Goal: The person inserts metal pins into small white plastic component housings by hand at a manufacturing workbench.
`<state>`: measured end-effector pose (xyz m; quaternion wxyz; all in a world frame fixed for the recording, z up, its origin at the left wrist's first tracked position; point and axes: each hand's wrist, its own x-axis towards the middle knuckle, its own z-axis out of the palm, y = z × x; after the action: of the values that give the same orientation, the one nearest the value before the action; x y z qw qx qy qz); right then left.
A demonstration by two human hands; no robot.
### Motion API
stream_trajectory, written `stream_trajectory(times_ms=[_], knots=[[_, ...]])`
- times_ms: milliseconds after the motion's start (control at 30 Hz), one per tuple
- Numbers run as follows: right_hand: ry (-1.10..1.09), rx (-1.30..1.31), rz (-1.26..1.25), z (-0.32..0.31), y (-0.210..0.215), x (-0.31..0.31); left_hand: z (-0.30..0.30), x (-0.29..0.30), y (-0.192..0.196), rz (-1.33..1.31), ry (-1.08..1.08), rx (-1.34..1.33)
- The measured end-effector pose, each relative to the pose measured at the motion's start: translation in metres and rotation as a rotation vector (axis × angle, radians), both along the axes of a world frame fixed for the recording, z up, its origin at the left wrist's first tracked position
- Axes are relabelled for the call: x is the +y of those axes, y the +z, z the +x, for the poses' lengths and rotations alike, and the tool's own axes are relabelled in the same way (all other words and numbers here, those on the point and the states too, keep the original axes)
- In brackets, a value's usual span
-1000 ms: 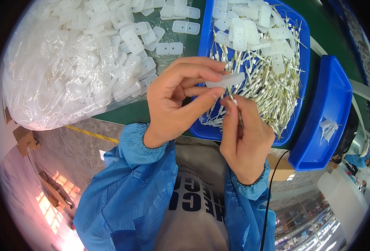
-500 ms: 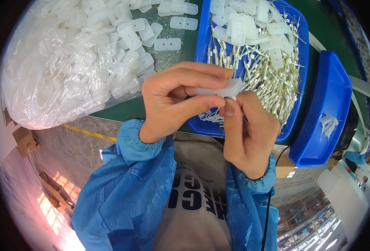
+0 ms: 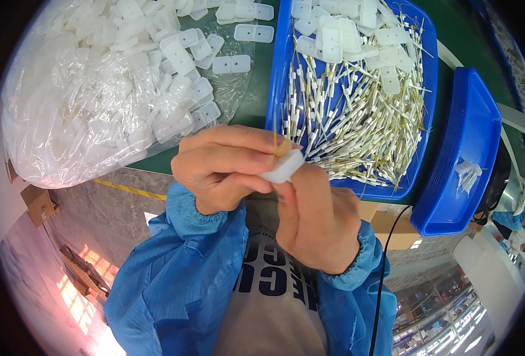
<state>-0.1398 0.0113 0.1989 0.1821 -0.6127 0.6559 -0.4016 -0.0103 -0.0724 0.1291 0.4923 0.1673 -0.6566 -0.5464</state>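
Note:
A small white plastic housing (image 3: 287, 168) is held up in front of my chest, over the near edge of the bench. My left hand (image 3: 224, 169) grips its left end between thumb and fingers. Thin yellowish wires (image 3: 276, 140) stick up beside the left fingertips. My right hand (image 3: 321, 222) is closed, its thumb and index finger pressed to the housing's lower right edge. Whatever lies beneath the housing between those fingertips is hidden. Just beyond the hands, a blue tray (image 3: 278, 77) holds many white-tipped wire leads (image 3: 357, 118) and a heap of white housings (image 3: 339, 38).
On the left, a large clear plastic bag (image 3: 66, 130) bulges with white housings. Several loose housings (image 3: 231, 64) lie beside it on the green bench (image 3: 259, 83). Stacked blue trays (image 3: 452, 178) stand at the right, with a few white pieces (image 3: 468, 172) inside. A black cable (image 3: 383, 279) hangs by my right sleeve.
Both hands have come nearer my body and to the left, carrying the housing, which is now tilted. More of the leads in the tray show. The right hand has turned, its back now upward.

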Motion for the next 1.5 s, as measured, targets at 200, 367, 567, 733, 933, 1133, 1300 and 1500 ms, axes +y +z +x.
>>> stream_trajectory(times_ms=[200, 367, 567, 733, 933, 1133, 1300, 1500], knots=[[0.171, -0.194, 0.202, -0.017, 0.008, -0.002, 0.003, -0.012, 0.002, -0.046, -0.031, 0.163], [-0.175, 0.063, 0.256, -0.057, -0.017, -0.015, -0.005, -0.006, 0.009, 0.287, 0.13, 0.192], [-0.238, 0.37, 0.326, -0.044, -0.03, -0.025, -0.01, -0.02, 0.01, -0.114, 0.057, -0.221], [-0.267, 0.357, 0.177, -0.035, -0.041, -0.026, -0.021, -0.021, 0.006, 0.073, 0.153, -0.052], [-0.293, 0.395, 0.431, -0.043, -0.025, -0.022, -0.019, -0.022, 0.003, 0.163, 0.157, -0.078], [-0.3, 0.186, 0.333, -0.056, 0.005, -0.003, -0.017, -0.021, 0.003, 0.089, 0.14, -0.143], [-0.144, 0.241, -0.212, -0.061, -0.004, -0.019, -0.018, -0.021, 0.007, 0.133, 0.105, -0.146], [-0.003, -0.353, 0.204, -0.027, -0.005, -0.006, -0.022, -0.018, 0.009, 0.241, 0.128, -0.092]])
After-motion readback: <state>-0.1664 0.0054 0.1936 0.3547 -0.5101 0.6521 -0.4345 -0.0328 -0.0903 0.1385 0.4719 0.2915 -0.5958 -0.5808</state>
